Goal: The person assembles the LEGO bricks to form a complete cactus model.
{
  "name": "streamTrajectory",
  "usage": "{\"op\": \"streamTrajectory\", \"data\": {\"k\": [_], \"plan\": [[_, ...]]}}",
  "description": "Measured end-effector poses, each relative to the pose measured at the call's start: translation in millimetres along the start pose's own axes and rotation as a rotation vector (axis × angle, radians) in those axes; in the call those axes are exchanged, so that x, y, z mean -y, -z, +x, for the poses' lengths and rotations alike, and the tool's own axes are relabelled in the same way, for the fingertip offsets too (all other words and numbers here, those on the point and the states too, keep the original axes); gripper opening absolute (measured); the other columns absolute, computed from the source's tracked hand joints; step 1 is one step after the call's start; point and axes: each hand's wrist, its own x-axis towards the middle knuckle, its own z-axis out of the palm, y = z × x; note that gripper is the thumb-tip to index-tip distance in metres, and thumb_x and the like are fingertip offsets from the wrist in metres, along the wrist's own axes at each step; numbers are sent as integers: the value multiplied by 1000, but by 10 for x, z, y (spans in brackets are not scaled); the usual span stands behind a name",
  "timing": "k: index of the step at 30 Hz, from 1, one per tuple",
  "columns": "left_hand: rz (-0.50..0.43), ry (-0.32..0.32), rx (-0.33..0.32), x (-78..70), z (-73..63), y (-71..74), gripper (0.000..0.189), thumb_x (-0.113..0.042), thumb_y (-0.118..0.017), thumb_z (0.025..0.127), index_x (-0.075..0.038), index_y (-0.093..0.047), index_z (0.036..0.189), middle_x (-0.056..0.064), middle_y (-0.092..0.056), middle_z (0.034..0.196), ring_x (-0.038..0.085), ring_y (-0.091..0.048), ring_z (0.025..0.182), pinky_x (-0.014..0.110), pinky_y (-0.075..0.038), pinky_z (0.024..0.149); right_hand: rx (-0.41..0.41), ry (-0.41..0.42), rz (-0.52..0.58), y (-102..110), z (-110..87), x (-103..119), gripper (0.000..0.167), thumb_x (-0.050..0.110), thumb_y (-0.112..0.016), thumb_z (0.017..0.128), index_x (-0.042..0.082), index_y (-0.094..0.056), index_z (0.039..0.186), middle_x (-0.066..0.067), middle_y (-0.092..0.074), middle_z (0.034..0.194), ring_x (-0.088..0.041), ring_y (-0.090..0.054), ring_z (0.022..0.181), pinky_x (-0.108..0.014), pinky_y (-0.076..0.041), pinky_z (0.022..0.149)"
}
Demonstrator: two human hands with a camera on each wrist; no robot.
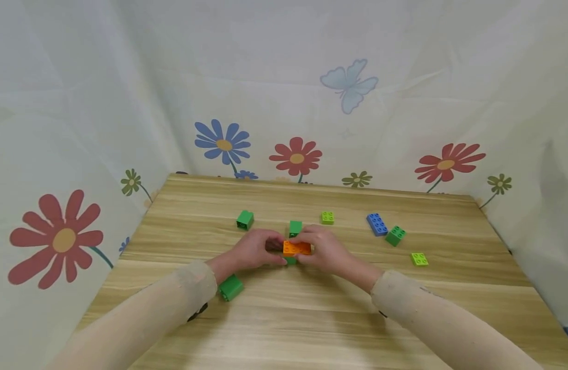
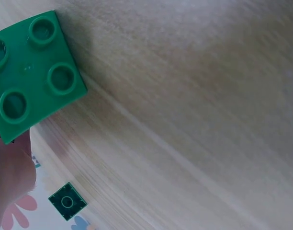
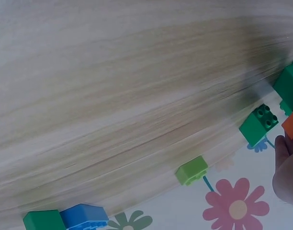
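An orange brick (image 1: 296, 248) with studs on top is pinched by my right hand (image 1: 324, 251), thumb at the near side and fingers at the far side. Directly below its left end is a green brick (image 1: 290, 259), mostly covered. My left hand (image 1: 255, 250) curves round that green brick from the left, its thumb tip at the brick's near side. The right wrist view shows the orange brick (image 3: 292, 125) against the green brick (image 3: 290, 86) at the right edge. Just behind the hands stands another green brick (image 1: 295, 227).
A green brick (image 1: 230, 288) lies by the left wrist, another green one (image 1: 245, 220) behind the left hand. To the right are a blue brick (image 1: 377, 224), a green brick (image 1: 395, 236) and lime bricks (image 1: 327, 218). A flowered cloth (image 1: 265, 103) hangs behind the wooden table (image 1: 311, 329).
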Motion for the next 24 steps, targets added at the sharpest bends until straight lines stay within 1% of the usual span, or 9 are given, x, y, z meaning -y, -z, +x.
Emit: {"op": "streamTrajectory", "data": {"k": [4, 8, 16, 24], "plan": [[10, -4, -9, 34, 7, 9, 36, -27, -90, 89, -19, -76, 122, -7, -77, 119, 11, -71, 112, 37, -57, 103, -7, 17, -7, -2, 14, 13, 33, 12, -85, 91, 9, -80, 123, -3, -73, 112, -19, -64, 102, -31, -60, 91], [16, -6, -18, 23, 8, 18, 36, -25, -90, 89, -18, -77, 122, -6, -78, 119, 12, -72, 112, 37, -57, 104, -16, 21, -17, -5, 27, 21, 32, 12, -86, 91, 9, -81, 122, -3, -72, 110, -19, -63, 101, -32, -60, 91], [7, -6, -28, 2, -14, -6, 34, -22, -90, 89, -17, -77, 120, -5, -78, 118, 12, -72, 110, 38, -58, 103, -5, 8, -22, -29, 24, 31, 33, 13, -87, 91, 9, -80, 122, -4, -73, 114, -21, -65, 107, -36, -60, 97], [26, -30, -33, 10, -2, -26, 34, -25, -90, 89, -17, -77, 120, -5, -78, 117, 12, -72, 110, 38, -58, 102, -5, 7, -20, -23, 0, 15, 33, 12, -87, 91, 9, -80, 122, -3, -74, 113, -20, -65, 107, -35, -60, 97]]}}
